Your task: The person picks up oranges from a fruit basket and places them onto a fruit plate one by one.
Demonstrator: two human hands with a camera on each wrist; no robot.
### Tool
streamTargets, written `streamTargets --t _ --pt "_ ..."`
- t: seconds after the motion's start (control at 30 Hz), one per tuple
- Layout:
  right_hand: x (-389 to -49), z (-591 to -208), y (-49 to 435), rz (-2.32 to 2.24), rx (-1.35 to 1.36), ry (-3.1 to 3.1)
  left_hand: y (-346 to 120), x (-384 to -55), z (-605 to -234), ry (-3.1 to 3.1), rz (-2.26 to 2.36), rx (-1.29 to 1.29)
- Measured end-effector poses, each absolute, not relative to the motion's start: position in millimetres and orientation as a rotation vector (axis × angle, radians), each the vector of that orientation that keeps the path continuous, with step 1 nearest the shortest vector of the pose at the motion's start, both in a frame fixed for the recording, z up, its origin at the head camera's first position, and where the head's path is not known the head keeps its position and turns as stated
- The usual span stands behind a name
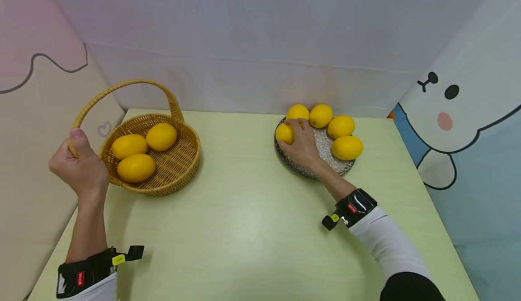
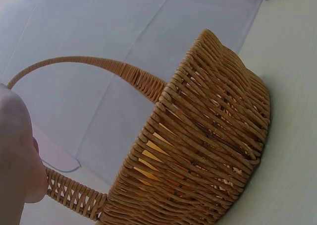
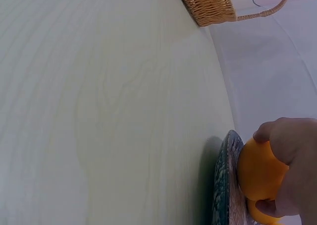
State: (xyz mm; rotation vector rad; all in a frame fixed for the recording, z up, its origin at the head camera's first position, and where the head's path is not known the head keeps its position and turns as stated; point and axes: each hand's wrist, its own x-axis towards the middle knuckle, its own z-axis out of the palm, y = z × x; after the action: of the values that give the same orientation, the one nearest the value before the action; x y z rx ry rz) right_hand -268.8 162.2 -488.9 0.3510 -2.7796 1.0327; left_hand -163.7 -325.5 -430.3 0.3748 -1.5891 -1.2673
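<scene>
In the head view my left hand (image 1: pixel 83 163) grips the arched handle (image 1: pixel 122 84) of a round wicker basket (image 1: pixel 179 174) on the left of the table. Three lemons (image 1: pixel 136 167) lie inside it, bunched toward its left side. On the right, my right hand (image 1: pixel 301 145) holds a lemon (image 1: pixel 284 133) between thumb and fingers at the left side of a speckled plate (image 1: pixel 323 145). Several other lemons (image 1: pixel 347 148) lie around that plate's back and right side. In the right wrist view, the held lemon (image 3: pixel 260 169) sits at the plate's rim (image 3: pixel 225 178).
The pale table (image 1: pixel 236 228) stretches between basket and plate. A whitish cloth wall (image 1: pixel 244 43) rises right behind its back edge. Printed panels stand at both sides, the right one with a cartoon animal face (image 1: pixel 452 111).
</scene>
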Motion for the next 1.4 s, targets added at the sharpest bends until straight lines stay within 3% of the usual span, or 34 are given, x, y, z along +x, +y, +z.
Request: streamTargets --t 0.43,0.77,1.4 --pt "-268.0 -492.8 159.0 0.905 0.394 -2.797 -325.7 -163.3 -429.5 -1.606 -1.254 0.394" --pt "-252.8 -472.3 161.2 0.951 0.358 -2.857 -326.8 -163.3 -430.9 -1.607 -1.255 0.376" --pt "-251.2 -443.1 173.1 0.553 0.537 -2.836 -326.1 -162.1 -429.2 -1.620 -1.255 0.385"
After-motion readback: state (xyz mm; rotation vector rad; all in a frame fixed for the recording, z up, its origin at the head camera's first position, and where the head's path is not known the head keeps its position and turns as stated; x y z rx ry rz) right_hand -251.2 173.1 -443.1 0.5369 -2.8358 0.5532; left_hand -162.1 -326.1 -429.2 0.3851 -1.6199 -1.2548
